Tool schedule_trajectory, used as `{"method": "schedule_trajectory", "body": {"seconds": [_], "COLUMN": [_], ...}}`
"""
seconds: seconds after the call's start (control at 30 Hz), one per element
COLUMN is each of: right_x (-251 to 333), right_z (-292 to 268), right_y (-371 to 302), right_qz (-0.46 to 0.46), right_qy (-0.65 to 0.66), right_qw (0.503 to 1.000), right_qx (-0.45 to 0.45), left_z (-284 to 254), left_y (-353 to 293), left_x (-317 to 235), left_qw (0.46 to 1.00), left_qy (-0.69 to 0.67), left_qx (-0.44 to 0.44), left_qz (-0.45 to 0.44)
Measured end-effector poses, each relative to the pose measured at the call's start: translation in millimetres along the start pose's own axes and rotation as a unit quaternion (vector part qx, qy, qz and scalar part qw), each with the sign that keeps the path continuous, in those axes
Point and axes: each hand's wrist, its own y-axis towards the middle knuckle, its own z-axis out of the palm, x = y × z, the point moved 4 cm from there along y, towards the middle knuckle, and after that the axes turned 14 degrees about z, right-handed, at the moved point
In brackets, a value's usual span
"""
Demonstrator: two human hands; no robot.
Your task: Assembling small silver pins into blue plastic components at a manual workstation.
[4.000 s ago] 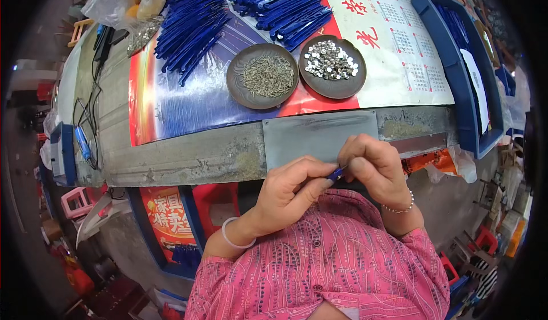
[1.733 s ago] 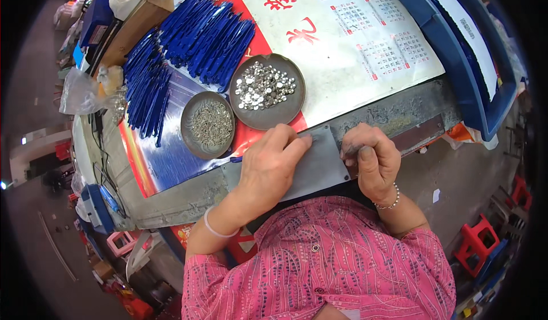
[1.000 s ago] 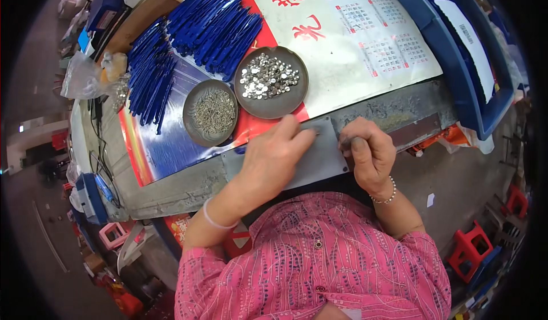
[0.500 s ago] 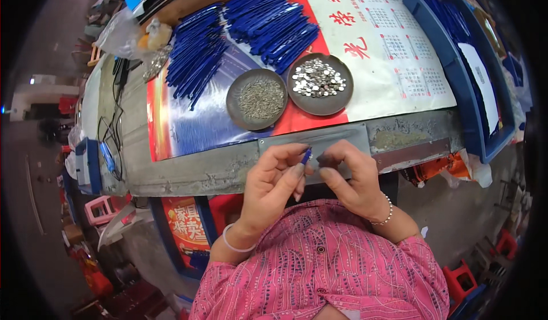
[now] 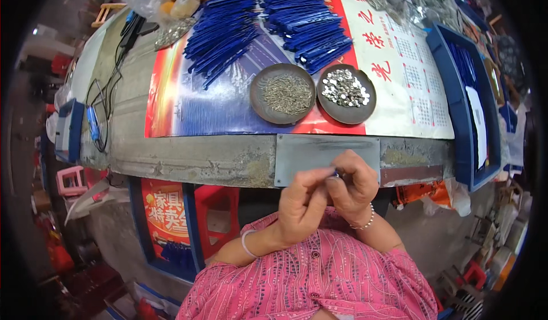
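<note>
Head view, my hands: my left hand (image 5: 301, 206) and my right hand (image 5: 355, 190) meet just in front of my chest, fingertips pressed together.
Left hand: fingers curled in, pinching at one end of a small blue piece (image 5: 335, 174).
Right hand: curled nearly shut, thumb and forefinger nipped on that same piece.
Where the piece is: between my fingertips, just below the grey metal plate (image 5: 319, 151) at the bench edge; only a dark blue tip shows.
How it handles: I judge it light, stiff and a bit slick, best held at its ends with fingertips.
Dishes: two round brown dishes side by side, the left dish (image 5: 283, 93) of fine pins, the right dish (image 5: 346, 93) of shiny silver bits.
Blue stock: heaps of blue strips (image 5: 268, 26) behind the dishes.
Printed sheets: a red and blue poster (image 5: 200, 109) under the dishes; a white calendar sheet (image 5: 411, 74) with red characters to its right.
Tray: a blue tray (image 5: 465, 100) at far right.
Below the bench: a red sign (image 5: 165, 208) with yellow characters.
</note>
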Motion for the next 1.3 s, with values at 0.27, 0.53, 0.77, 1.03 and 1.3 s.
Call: {"method": "schedule_trajectory", "body": {"seconds": [0.27, 0.53, 0.77, 1.03, 1.3], "right_x": [4.0, 3.0, 5.0, 5.4, -7.3], "right_z": [4.5, 11.1, 12.6, 17.1, 16.9], "right_y": [-14.1, -2.1, -14.6, -8.7, -11.6], "right_qz": [-0.009, 0.028, 0.031, -0.105, -0.081], "right_qy": [-0.09, -0.035, -0.103, 0.068, -0.004], "right_qw": [0.995, 0.999, 0.994, 0.992, 0.997], "right_qx": [-0.05, 0.012, -0.004, -0.012, 0.01], "left_z": [5.0, -0.9, -5.4, -3.5, -0.2], "left_y": [-10.7, -11.1, -19.5, -15.0, -19.5], "left_x": [8.3, 6.4, 9.5, 5.8, 12.3], "left_qw": [0.997, 0.996, 0.995, 0.992, 0.993], "left_qy": [-0.05, -0.049, -0.044, -0.076, -0.058], "left_qx": [-0.059, -0.072, -0.085, -0.098, -0.098], "left_qz": [0.014, 0.02, 0.036, 0.005, 0.01]}}
